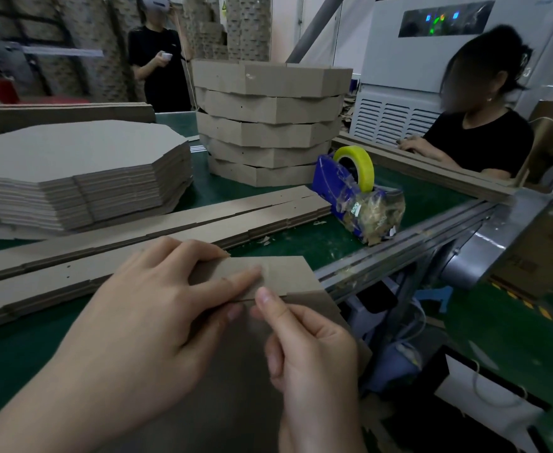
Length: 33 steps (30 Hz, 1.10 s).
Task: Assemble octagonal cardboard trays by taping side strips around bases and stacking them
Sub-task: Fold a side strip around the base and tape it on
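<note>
Left, a stack of flat octagonal bases (pixel 72 168); long loose strips (pixel 137 230) lie across the green table (pixel 350 243). Centre, stacked finished trays (pixel 268 122); right, a blue tape dispenser (pixel 350 188). Nearest, the left hand (pixel 157 305) pinches a matte brown side strip (pixel 285 273) against a base (pixel 235 371); the right hand (pixel 304 348) pinches the strip's lower edge.

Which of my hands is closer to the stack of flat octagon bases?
Left. The stack of bases lies ahead-left of the left hand, which holds the side strip; the right hand pinches it farther right.
</note>
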Motion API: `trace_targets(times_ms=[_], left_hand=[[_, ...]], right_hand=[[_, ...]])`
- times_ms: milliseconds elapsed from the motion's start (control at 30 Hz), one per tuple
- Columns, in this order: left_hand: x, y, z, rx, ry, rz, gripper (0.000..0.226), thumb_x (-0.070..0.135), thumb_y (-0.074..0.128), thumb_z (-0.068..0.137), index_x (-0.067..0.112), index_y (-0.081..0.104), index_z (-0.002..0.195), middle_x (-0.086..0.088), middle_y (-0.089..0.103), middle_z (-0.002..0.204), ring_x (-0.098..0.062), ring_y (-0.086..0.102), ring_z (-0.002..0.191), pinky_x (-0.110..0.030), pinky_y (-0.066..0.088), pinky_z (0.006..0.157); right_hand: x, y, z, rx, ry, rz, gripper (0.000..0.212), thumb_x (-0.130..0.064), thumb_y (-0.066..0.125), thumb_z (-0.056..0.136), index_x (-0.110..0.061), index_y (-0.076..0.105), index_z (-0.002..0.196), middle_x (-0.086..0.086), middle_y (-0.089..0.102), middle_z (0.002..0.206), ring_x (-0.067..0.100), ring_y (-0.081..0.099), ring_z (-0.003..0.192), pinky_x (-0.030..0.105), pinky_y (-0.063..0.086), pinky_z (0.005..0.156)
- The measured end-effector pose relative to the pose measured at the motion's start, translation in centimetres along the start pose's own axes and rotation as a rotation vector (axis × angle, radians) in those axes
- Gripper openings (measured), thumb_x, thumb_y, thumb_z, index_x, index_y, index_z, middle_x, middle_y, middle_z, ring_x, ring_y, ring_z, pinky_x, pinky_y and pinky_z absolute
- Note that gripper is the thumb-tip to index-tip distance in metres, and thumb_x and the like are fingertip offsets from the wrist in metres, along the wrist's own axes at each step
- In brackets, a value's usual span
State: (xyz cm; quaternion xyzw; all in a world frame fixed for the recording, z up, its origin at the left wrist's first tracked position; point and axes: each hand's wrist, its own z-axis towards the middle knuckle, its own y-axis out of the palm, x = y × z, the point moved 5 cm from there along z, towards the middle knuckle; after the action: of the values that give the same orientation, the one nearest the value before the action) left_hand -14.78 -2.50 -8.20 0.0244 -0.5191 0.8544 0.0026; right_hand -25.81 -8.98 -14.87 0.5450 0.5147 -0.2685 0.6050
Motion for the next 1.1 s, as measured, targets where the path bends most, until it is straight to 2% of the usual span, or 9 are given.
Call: trace_targets(times_ms=[133,233,333,433,600,667,800,933,1100], left_hand=[[0.0,0.0,0.0,0.014,-0.02,-0.04,0.052,0.046,0.043,0.085,0.026,0.057,0.131,0.005,0.063,0.109,-0.024,0.058,0.096,-0.039,0.049,0.078],[0.0,-0.3,0.0,0.028,-0.015,-0.114,0.045,0.047,0.043,0.085,0.039,0.045,0.13,0.015,0.06,0.109,-0.016,0.056,0.098,-0.034,0.044,0.079],[0.3,-0.4,-0.2,0.01,0.043,-0.083,0.032,0.043,0.04,0.089,0.047,0.054,0.117,0.009,0.06,0.109,-0.022,0.058,0.097,-0.044,0.051,0.074],[0.0,-0.5,-0.4,0.013,0.007,-0.092,0.034,0.043,0.041,0.089,0.044,0.065,0.113,0.004,0.061,0.108,-0.024,0.059,0.096,-0.044,0.052,0.073],[-0.1,-1.0,-0.3,-0.006,-0.053,-0.197,0.037,0.053,0.036,0.089,0.048,0.067,0.11,0.014,0.06,0.106,-0.016,0.057,0.098,-0.043,0.052,0.074],[0.2,-1.1,0.2,0.001,-0.09,-0.206,0.039,0.057,0.034,0.088,0.045,0.07,0.098,0.015,0.06,0.103,-0.016,0.059,0.096,-0.044,0.051,0.075],[1.5,-1.0,1.2,0.074,-0.09,-0.043,0.032,0.054,0.041,0.084,0.036,0.066,0.074,0.011,0.066,0.094,-0.023,0.064,0.083,-0.038,0.048,0.07],[1.6,-0.8,1.0,0.103,-0.092,-0.038,0.022,0.051,0.052,0.08,0.037,0.066,0.072,0.014,0.066,0.093,-0.021,0.063,0.082,-0.036,0.047,0.056],[1.7,-0.8,0.8,0.133,-0.073,-0.057,0.026,0.054,0.05,0.08,0.038,0.068,0.072,0.014,0.066,0.093,-0.021,0.063,0.083,-0.038,0.049,0.055]], right_hand=[[0.1,-0.1,-0.1,-0.025,0.055,-0.001,0.03,-0.043,0.072,0.049,-0.013,0.072,0.052,0.0,0.033,0.031,0.006,0.025,0.028,0.014,0.02,0.034],[0.1,-0.1,-0.1,-0.077,0.074,-0.027,0.032,-0.046,0.07,0.049,-0.014,0.073,0.053,-0.001,0.032,0.031,0.006,0.025,0.028,0.015,0.021,0.034],[0.1,-0.3,-0.2,-0.16,0.085,-0.08,0.035,-0.051,0.068,0.051,-0.017,0.075,0.059,-0.001,0.035,0.033,0.006,0.027,0.029,0.014,0.022,0.034],[0.0,-0.3,-0.4,-0.27,0.135,-0.117,0.038,-0.051,0.07,0.047,-0.021,0.078,0.068,0.001,0.038,0.035,0.008,0.025,0.029,0.016,0.02,0.033],[-0.1,-0.3,-0.3,-0.364,0.168,-0.136,0.039,-0.048,0.071,0.044,-0.024,0.079,0.074,0.001,0.036,0.036,0.008,0.023,0.031,0.017,0.018,0.035],[0.0,-0.2,-0.3,-0.386,0.172,-0.126,0.039,-0.048,0.07,0.045,-0.024,0.08,0.075,0.0,0.034,0.035,0.007,0.023,0.03,0.017,0.019,0.035],[0.2,-0.2,-0.4,-0.414,0.184,-0.134,0.039,-0.049,0.07,0.048,-0.023,0.08,0.075,0.0,0.032,0.034,0.007,0.024,0.03,0.018,0.02,0.035],[0.1,-0.7,-0.2,-0.473,0.29,-0.169,0.036,-0.046,0.072,0.047,-0.024,0.079,0.073,0.004,0.041,0.038,0.009,0.024,0.028,0.018,0.019,0.034],[-0.1,-1.4,-0.4,-0.55,0.432,-0.138,0.027,-0.04,0.072,0.053,-0.019,0.077,0.07,0.009,0.047,0.045,0.011,0.02,0.031,0.016,0.019,0.035]])
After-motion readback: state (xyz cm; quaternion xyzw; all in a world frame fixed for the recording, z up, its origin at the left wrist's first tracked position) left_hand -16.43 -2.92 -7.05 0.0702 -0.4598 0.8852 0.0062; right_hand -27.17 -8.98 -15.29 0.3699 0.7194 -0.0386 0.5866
